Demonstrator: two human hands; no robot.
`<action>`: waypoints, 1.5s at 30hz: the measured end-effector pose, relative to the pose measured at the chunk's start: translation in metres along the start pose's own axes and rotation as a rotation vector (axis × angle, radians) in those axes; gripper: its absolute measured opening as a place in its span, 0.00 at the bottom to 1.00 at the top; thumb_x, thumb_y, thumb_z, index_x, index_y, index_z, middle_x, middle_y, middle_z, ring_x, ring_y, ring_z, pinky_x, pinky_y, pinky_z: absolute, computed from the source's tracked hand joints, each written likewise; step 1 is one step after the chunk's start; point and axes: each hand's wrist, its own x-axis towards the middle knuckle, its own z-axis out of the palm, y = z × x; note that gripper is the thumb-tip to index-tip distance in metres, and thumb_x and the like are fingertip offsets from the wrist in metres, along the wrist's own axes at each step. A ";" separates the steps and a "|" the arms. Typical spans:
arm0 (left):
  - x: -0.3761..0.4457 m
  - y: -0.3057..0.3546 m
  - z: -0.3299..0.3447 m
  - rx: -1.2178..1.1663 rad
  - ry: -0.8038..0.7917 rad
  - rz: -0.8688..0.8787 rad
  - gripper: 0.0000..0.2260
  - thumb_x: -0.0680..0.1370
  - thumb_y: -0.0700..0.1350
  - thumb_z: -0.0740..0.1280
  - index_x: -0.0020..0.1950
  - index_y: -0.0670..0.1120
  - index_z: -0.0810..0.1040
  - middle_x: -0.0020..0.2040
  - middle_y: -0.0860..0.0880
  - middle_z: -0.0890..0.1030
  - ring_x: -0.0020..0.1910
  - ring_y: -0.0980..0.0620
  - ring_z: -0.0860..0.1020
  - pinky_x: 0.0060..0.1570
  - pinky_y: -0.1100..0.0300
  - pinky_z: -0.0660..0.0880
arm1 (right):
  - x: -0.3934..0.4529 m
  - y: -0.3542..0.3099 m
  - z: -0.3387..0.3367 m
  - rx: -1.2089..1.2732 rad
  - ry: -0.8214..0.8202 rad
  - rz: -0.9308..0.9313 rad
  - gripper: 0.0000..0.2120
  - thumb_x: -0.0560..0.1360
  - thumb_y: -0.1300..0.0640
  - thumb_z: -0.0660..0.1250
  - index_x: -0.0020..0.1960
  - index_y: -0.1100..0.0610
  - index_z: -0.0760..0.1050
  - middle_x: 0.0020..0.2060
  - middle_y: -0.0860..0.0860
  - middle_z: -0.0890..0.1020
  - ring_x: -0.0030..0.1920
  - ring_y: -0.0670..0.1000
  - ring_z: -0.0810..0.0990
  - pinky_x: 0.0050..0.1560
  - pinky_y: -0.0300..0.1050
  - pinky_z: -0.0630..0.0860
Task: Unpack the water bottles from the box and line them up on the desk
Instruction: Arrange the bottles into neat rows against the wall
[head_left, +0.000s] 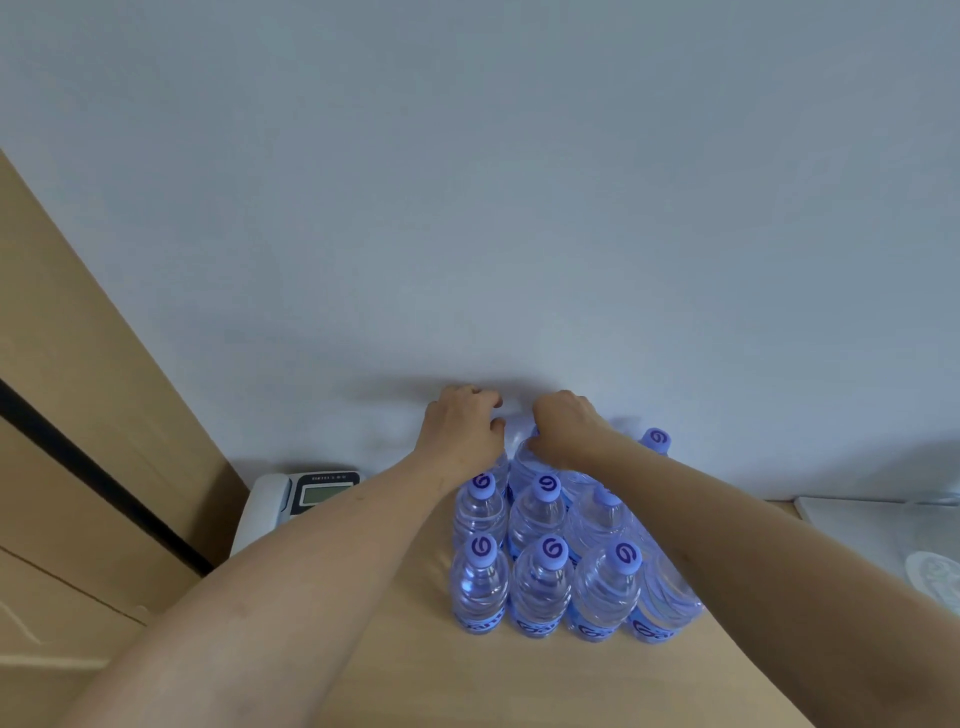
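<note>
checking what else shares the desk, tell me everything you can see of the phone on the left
The desk phone sits at the back left of the wooden desk, near the wall, left of the bottles. Its body looks like white or light grey plastic, with a handset along its left side and a dark panel holding a small greenish display. The person's left forearm hides its lower right part. Nothing else visibly touches it.

I count at least nine water bottles (540, 582) standing, more hidden behind my two hands (462, 423); one desk phone (291, 496) at nine o'clock.

The water bottles (540, 582) are clear, glossy plastic with matt lilac caps. The counter (467, 675) is smooth, pale wood-look laminate. The wall (467, 208) is matt.
</note>
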 end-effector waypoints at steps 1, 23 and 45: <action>0.000 -0.002 0.000 -0.003 -0.002 -0.002 0.14 0.79 0.47 0.64 0.63 0.46 0.78 0.57 0.45 0.79 0.58 0.43 0.74 0.54 0.50 0.74 | 0.000 -0.001 -0.001 -0.001 -0.011 0.000 0.17 0.68 0.58 0.69 0.29 0.57 0.61 0.27 0.51 0.65 0.27 0.50 0.62 0.24 0.41 0.58; -0.003 -0.019 -0.007 -0.016 0.000 0.034 0.14 0.79 0.47 0.63 0.62 0.46 0.78 0.58 0.46 0.79 0.58 0.44 0.74 0.55 0.50 0.74 | -0.001 -0.011 -0.001 -0.098 -0.032 0.016 0.16 0.71 0.62 0.67 0.30 0.58 0.62 0.28 0.52 0.66 0.30 0.53 0.66 0.25 0.41 0.59; -0.005 -0.020 -0.012 0.001 -0.004 0.025 0.13 0.78 0.46 0.63 0.61 0.47 0.79 0.55 0.46 0.80 0.55 0.44 0.76 0.53 0.49 0.76 | -0.001 -0.015 0.004 -0.079 -0.016 0.043 0.18 0.74 0.61 0.67 0.30 0.58 0.62 0.29 0.52 0.67 0.29 0.50 0.66 0.25 0.40 0.59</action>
